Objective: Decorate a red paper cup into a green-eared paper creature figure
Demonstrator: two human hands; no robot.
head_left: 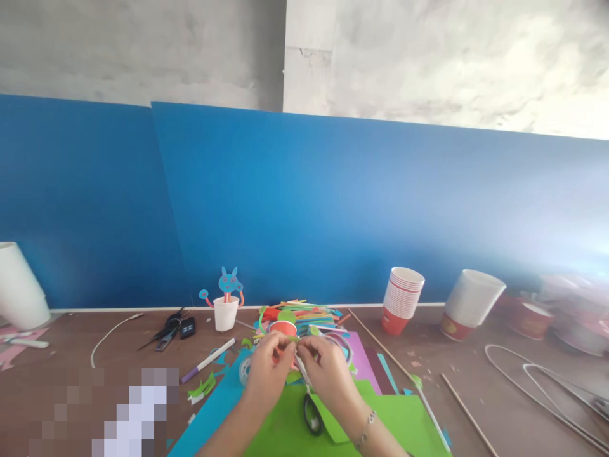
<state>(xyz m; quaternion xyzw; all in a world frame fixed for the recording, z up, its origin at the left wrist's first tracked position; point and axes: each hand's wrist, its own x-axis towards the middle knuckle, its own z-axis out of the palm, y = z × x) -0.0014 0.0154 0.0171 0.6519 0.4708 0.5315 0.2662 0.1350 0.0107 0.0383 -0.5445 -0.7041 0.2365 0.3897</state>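
My left hand [267, 367] and my right hand [329, 368] meet over the middle of the table, fingertips pinched together. Between them shows a small green paper piece [294, 339], mostly covered by the fingers. Just beyond stands a red paper cup [283, 327], with a round green paper shape [287, 315] at its top. Scissors with black handles [313, 416] lie below my hands on the green paper sheet [280, 428]. A roll of clear tape [244, 370] lies to the left of my left hand.
Behind the cup is a heap of colored strips [304, 311]. A white cup with a blue paper figure [226, 314] stands at left, near keys [172, 329] and a marker [208, 360]. Stacked cups [403, 298], wooden sticks [469, 412] and cables [537, 381] are at right.
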